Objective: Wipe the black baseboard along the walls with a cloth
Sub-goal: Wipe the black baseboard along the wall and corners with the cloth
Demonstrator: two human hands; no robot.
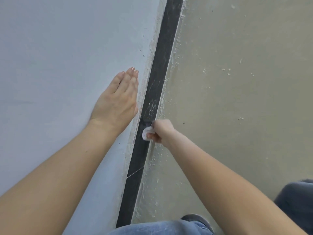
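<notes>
The black baseboard (158,73) runs from the top of the view down to my knee, between the pale blue wall and the floor. Dust streaks and scribble-like marks show on it above my right hand. My right hand (160,132) is closed on a small white cloth (147,133) bunched in the fingers and pressed against the baseboard. My left hand (118,100) lies flat on the wall just left of the baseboard, fingers together and holding nothing.
The pale blue wall (67,65) fills the left side. A beige floor (237,82) with white paint specks fills the right. My blue-jeaned knee (159,228) and a dark shoe (196,219) sit at the bottom edge. A dark grey object (296,200) lies at lower right.
</notes>
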